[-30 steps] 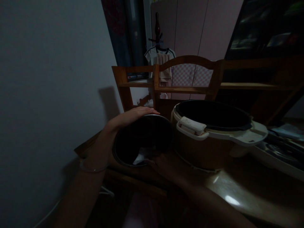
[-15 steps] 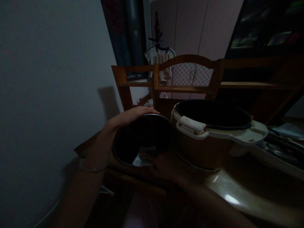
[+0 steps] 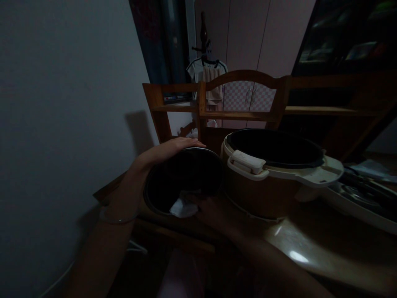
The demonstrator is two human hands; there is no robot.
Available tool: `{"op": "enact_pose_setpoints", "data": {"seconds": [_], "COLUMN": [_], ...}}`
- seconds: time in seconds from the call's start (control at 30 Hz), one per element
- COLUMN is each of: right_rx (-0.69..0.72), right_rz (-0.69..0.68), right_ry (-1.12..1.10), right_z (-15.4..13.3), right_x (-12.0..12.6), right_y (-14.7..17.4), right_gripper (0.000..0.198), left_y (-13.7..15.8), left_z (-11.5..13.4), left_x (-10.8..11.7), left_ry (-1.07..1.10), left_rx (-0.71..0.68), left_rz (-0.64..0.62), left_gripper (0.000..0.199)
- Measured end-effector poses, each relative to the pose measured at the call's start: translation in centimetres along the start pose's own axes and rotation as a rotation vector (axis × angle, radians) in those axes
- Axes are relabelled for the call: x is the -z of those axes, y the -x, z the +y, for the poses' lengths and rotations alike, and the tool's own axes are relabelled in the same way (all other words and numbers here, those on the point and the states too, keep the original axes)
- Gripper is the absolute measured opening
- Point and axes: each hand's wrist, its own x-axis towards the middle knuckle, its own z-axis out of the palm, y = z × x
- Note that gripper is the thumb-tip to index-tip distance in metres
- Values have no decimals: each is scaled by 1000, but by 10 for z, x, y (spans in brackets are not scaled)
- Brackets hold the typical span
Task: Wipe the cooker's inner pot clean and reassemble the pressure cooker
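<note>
A dark, round inner pot (image 3: pixel 173 174) lies tilted on the table's near left part, its mouth facing me. My left hand (image 3: pixel 175 147) lies flat along the pot's upper outer side, fingers stretched out over it near the shiny rim. Its thumb is hidden. My right hand (image 3: pixel 207 207) is at the lower rim, pinching a crumpled white cloth (image 3: pixel 185 207) that lies against the inner wall and rim. Deep shadow hides part of the right fingers. Close beside the pot, on the right, stands a cooker body (image 3: pixel 260 194) with a pale handle and black interior.
A pale cooker lid (image 3: pixel 359 205) lies at the right. The glossy table (image 3: pixel 310 248) reflects light. A wooden shelf frame (image 3: pixel 242 115) runs behind, and a wall (image 3: pixel 62 124) stands on the left. Clothes (image 3: pixel 212 80) hang on a rack farther back.
The white cloth and my right hand have shifted slightly along the lower rim, and more of the cloth shows bunched. My left hand keeps its place on the pot. The view has moved a little.
</note>
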Motion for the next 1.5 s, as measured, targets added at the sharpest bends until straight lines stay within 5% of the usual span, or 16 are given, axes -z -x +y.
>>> {"op": "enact_pose_setpoints", "data": {"seconds": [0.23,0.53,0.7,0.93,1.5], "right_rx": [78,106,182,379,333], "right_rz": [64,241,251,61,-71], "right_ry": [-130,-467,-634,-339,-75], "right_z": [8,9,7,7,9], "right_x": [-10,-3,4,-3,-9], "right_y": [-4,-7,-6,-1,5], "right_gripper": [47,62,51,62,62], "left_y": [0,-2,-3,-1,-2], "left_z": [-1,-7,-7,-4,-6], "left_x": [0,-1,-1,1,-1], "left_ry": [2,51,51,24,24], "left_rx": [10,7,3,2,-19], "left_rz": [12,25,17,8,14], "left_gripper": [46,46,46,43,42]}}
